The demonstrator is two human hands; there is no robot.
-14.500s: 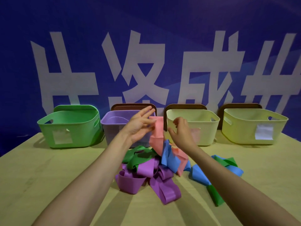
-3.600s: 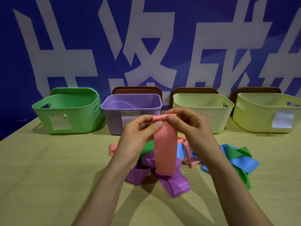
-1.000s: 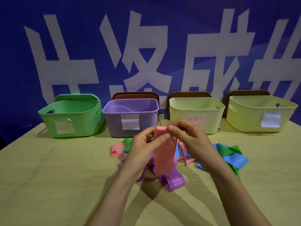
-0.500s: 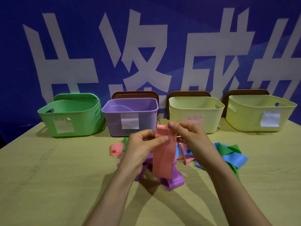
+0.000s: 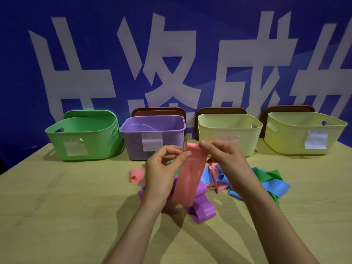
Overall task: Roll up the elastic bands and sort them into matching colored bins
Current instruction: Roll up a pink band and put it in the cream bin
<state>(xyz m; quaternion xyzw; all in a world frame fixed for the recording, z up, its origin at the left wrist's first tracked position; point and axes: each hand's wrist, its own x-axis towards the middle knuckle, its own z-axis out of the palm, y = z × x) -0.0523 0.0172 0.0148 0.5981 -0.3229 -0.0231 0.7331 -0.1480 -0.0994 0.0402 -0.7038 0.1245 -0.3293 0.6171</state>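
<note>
A pink elastic band (image 5: pixel 190 176) hangs flat in front of me, its top edge pinched between my left hand (image 5: pixel 162 174) and my right hand (image 5: pixel 224 161). Below it on the table lies a heap of loose bands: purple (image 5: pixel 202 210), blue (image 5: pixel 276 187), green (image 5: pixel 270 174) and another pink one (image 5: pixel 136 175). Four bins stand in a row at the back: green (image 5: pixel 83 136), purple (image 5: pixel 152 134), a pale cream one with a pink label (image 5: pixel 228 132) and a yellow-green one (image 5: pixel 301 132).
The wooden table (image 5: pixel 57 206) stretches bare to the left and in front of the heap. Brown lids (image 5: pixel 158 111) lean behind the bins against a blue banner with white characters.
Over the last second both hands kept the pink band's top edge and worked it slightly. The band hangs a little more slanted and my view moved closer.
</note>
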